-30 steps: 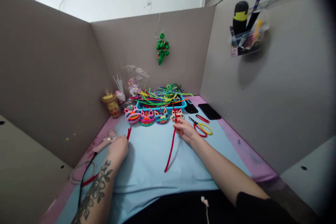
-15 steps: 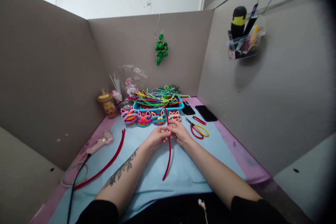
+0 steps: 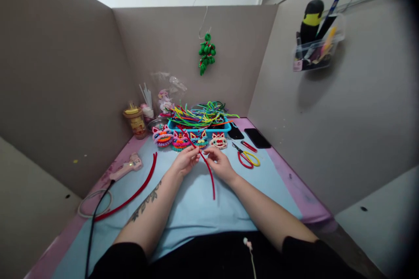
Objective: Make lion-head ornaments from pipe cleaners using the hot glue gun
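Note:
A red pipe cleaner (image 3: 211, 177) slants across the space between my hands, its upper end reaching toward the coloured animal heads. My left hand (image 3: 186, 160) pinches it near the middle, thumb against fingers. Close on the other side is my right hand (image 3: 221, 165), its fingers bent and apart beside the pipe cleaner; I cannot tell whether they touch it. Just beyond my hands stand several fuzzy animal heads made of pipe cleaners, among them a white-and-red one (image 3: 218, 141) and a pink-and-orange one (image 3: 180, 140).
A blue basket (image 3: 199, 132) heaped with coloured pipe cleaners stands at the back. Scissors (image 3: 246, 158), a red cutter (image 3: 248, 146) and a phone (image 3: 257, 138) lie on the right. At left are a glue gun (image 3: 129, 165), more red pipe cleaners (image 3: 140, 189) and a cup (image 3: 135, 124).
My hands have drawn slightly apart, the left one going left. The pipe cleaner has tilted, its top swinging left and its lower end right. The view has shifted a little.

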A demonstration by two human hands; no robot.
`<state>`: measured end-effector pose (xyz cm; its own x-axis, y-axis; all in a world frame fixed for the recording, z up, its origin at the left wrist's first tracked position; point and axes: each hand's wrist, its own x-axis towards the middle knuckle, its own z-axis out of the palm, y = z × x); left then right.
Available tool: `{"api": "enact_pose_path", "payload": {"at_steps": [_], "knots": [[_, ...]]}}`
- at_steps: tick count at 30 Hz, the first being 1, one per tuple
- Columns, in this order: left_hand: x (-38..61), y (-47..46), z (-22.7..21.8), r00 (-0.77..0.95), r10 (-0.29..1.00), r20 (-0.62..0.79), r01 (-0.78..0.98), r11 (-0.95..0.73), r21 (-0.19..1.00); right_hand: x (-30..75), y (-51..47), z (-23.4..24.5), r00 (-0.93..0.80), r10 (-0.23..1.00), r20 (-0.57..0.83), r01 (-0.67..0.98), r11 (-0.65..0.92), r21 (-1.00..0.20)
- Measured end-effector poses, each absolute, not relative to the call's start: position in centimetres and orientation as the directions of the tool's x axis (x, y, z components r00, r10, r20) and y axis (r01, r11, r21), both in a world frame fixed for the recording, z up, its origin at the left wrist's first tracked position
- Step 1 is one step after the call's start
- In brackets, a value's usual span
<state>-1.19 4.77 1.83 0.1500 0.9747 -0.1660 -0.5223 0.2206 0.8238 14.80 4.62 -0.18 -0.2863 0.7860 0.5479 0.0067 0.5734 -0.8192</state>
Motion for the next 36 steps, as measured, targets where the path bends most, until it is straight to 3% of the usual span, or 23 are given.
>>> {"api": "enact_pose_path", "payload": {"at_steps": [4, 8, 15, 19, 22, 28, 36], "knots": [[-0.7, 4.8, 1.3, 0.09, 0.977, -0.193, -0.586, 0.208, 0.783, 15.0, 4.2, 0.4, -0.291, 0.716, 0.634, 0.019, 0.667, -0.745], [-1.0, 5.3, 1.2, -0.02, 0.976, -0.215, -0.608, 0.159, 0.778, 15.2, 4.3, 0.8, -0.186, 0.78, 0.597, -0.01, 0.606, -0.795], [-2.3, 6.5, 0.9, -0.266, 0.951, -0.159, -0.638, -0.05, 0.769, 15.1, 5.5, 0.2, -0.099, 0.952, 0.291, -0.346, 0.241, -0.907], [-2.3, 6.3, 1.3, -0.215, 0.967, -0.137, -0.698, -0.054, 0.714, 15.6, 6.3, 0.3, -0.147, 0.987, 0.066, -0.59, -0.034, -0.806], [-1.9, 6.0, 1.5, -0.186, 0.971, -0.152, -0.689, -0.019, 0.725, 16.3, 6.9, 0.5, -0.168, 0.985, -0.04, -0.688, -0.146, -0.711], [-1.8, 6.1, 1.2, -0.179, 0.958, -0.225, -0.703, 0.035, 0.711, 17.6, 8.0, 0.2, -0.125, 0.989, -0.077, -0.763, -0.146, -0.63], [-2.2, 6.4, 0.9, -0.192, 0.947, -0.256, -0.744, 0.03, 0.667, 17.7, 8.6, -0.6, -0.038, 0.996, -0.085, -0.718, -0.086, -0.69]]}}
